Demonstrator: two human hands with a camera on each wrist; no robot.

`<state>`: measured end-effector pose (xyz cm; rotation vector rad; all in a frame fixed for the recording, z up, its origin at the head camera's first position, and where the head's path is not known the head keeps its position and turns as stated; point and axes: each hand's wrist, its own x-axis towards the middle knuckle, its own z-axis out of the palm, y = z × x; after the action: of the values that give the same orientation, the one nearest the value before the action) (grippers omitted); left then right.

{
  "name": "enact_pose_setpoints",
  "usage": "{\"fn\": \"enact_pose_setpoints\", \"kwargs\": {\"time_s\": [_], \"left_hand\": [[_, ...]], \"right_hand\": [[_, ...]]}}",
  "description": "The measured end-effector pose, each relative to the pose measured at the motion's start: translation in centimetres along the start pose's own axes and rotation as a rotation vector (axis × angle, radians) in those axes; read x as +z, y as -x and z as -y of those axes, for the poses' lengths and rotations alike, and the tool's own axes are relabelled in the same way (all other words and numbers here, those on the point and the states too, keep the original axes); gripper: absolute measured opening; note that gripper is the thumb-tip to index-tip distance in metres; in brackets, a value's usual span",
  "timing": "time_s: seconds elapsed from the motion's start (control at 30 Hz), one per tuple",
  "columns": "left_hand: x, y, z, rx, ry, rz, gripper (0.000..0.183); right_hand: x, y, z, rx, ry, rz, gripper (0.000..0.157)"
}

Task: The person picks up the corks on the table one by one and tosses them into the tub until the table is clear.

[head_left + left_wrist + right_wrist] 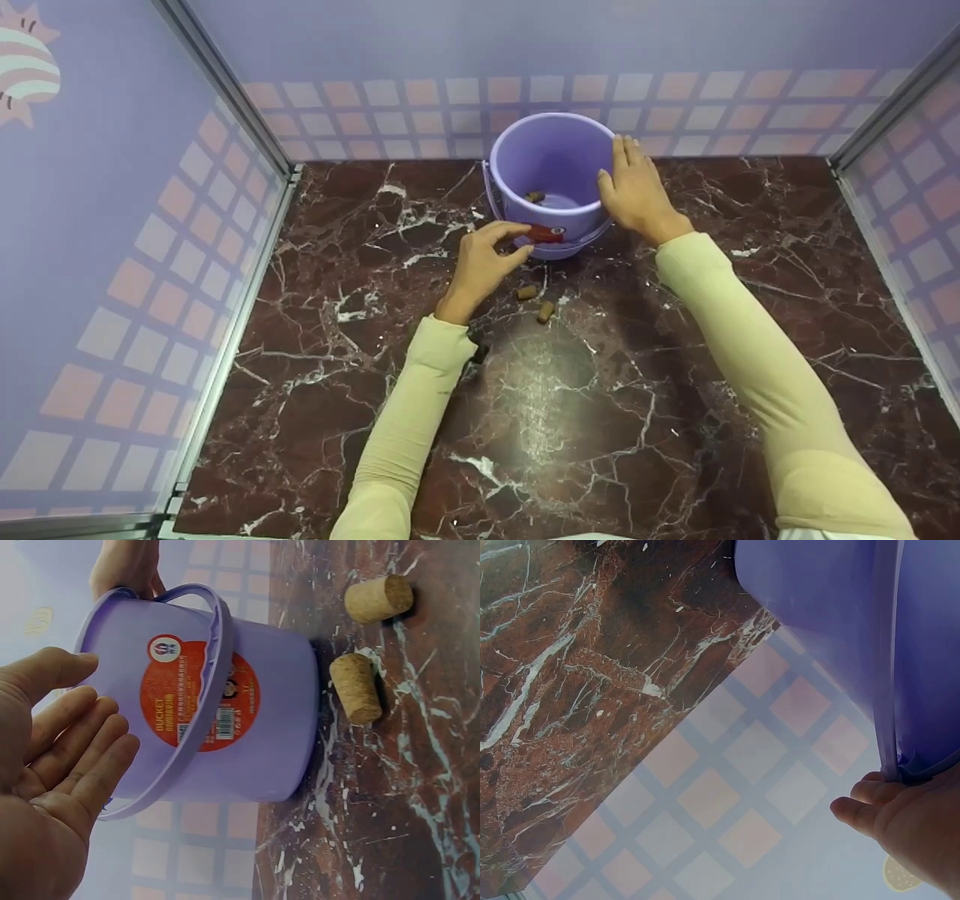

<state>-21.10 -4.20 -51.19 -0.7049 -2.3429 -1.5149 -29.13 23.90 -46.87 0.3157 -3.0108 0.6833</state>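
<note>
A purple bucket [555, 212] with a red round label stands upright against the back wall. Its handle [196, 736] hangs down across the front. My right hand [636, 191] holds the bucket's right rim, beside the handle's joint in the right wrist view. In front of the bucket, my left hand [487, 262] has relaxed, slightly bent fingers and nothing between them; its palm shows bare in the left wrist view. One cork [535, 196] lies inside the bucket. Two more lie on the tabletop before it: a left cork [527, 292] and a nearer cork [546, 312].
Dark red marbled tabletop [645, 450] with white veins lies under everything. A purple back wall [420, 45] with pink and white squares rises right behind the bucket. Side panels stand left [97, 247] and right [911, 217], with metal edging at the left corner.
</note>
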Motion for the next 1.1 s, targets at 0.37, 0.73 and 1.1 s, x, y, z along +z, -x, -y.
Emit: {"fn": "enact_pose_setpoints", "kwargs": {"time_s": [0.37,0.73,1.1], "left_hand": [[0.4,0.8,1.1,-0.072,-0.012,0.072,0.028],[1.1,1.3,2.0,-0.086,-0.041,0.140,0.030],[1.4,1.6,2.3,-0.051,-0.067,0.153,0.029]], "right_hand": [[0.2,0.0,0.0,0.001,-0.005,0.000,0.073],[0.3,0.0,-0.1,-0.002,-0.006,-0.009,0.072],[0.1,-0.1,-0.1,0.001,-0.009,-0.002,0.073]]}}
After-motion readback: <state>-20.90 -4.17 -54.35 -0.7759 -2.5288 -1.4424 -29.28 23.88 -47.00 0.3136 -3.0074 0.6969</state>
